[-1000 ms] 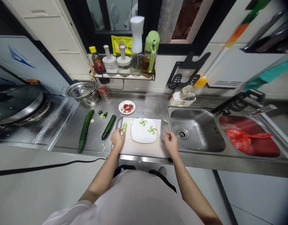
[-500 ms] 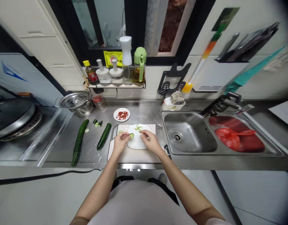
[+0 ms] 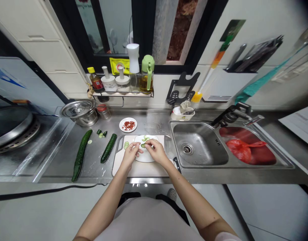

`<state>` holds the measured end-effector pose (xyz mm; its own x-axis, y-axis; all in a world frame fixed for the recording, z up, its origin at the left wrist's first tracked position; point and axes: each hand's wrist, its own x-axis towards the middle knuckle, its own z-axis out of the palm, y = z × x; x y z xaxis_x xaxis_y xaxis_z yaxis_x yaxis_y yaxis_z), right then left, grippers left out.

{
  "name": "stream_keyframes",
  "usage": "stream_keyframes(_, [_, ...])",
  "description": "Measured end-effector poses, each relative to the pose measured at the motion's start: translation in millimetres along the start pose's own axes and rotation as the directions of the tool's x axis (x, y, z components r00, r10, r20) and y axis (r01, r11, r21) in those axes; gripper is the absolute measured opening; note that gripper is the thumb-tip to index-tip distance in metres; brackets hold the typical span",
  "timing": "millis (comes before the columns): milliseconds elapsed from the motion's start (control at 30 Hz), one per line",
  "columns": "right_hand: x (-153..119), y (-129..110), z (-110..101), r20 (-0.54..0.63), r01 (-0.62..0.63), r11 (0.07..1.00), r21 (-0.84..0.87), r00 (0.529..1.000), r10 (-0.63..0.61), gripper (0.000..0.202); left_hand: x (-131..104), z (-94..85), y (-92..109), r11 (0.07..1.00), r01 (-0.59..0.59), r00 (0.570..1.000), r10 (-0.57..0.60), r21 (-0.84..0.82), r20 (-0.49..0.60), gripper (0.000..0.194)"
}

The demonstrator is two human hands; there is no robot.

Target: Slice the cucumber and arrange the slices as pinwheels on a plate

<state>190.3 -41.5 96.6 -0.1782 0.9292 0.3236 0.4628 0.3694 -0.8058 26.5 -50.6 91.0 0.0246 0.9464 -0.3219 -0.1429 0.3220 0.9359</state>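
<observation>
Over the white plate (image 3: 143, 158), my right hand (image 3: 156, 151) pinches a cucumber slice (image 3: 143, 145) between thumb and fingers. My left hand (image 3: 130, 154) is just left of that slice, thumb and index finger apart with nothing visible between them. Several thin cucumber slices (image 3: 145, 138) lie towards the back of the plate. More slices (image 3: 126, 145) rest on the cutting board (image 3: 118, 164), beyond my left hand. The plate sits on this board. At the board's right edge is a knife (image 3: 177, 164) with a black handle; its blade is mostly hidden.
Left of the board lie a cucumber (image 3: 108, 148), a longer cucumber (image 3: 82, 155) and cut cucumber pieces (image 3: 102, 134). Behind it stands a small dish (image 3: 121, 129) of chopped red bits. The sink (image 3: 204, 160) is at right, a lidded pot (image 3: 87, 118) at back left.
The cucumber slice has passed from my left hand to my right. My right hand has moved left over the plate, and my left fingers have spread. The view has shifted slightly.
</observation>
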Motion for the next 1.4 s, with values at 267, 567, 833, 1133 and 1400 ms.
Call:
stream_keyframes(267, [-7.6, 0.1, -11.0, 0.086, 0.196, 0.971, -0.14, 0.979, -0.185, 0.022, 2.2, 4.2, 11.3, 0.976, 0.175, 0.982, -0.164, -0.127, 0.092, 0.055])
stream_keyframes(567, [-13.4, 5.0, -7.8, 0.096, 0.17, 0.976, -0.134, 0.983, -0.158, 0.02, 2.2, 5.7, 12.1, 0.99, 0.079, 0.996, -0.073, -0.117, 0.056, 0.062])
stream_keyframes(833, [-13.2, 6.7, -7.3, 0.102, 0.071, 0.994, -0.078, 0.993, -0.063, 0.018, 5.4, 11.5, 8.6, 0.991, -0.134, 0.988, 0.135, -0.016, 0.072, 0.058])
stream_keyframes(1133, [-11.4, 15.7, -4.0, 0.128, -0.145, 0.988, 0.056, 0.982, 0.137, 0.021, 13.8, 13.3, 1.1, 0.97, -0.239, 0.966, 0.233, 0.043, 0.108, 0.047])
stream_keyframes(1400, [-21.8, 46.1, 4.6, 0.307, -0.256, 0.966, 0.034, 0.922, 0.234, 0.017, 34.3, -1.6, -36.3, 0.971, -0.14, 0.974, 0.099, 0.195, 0.204, 0.033])
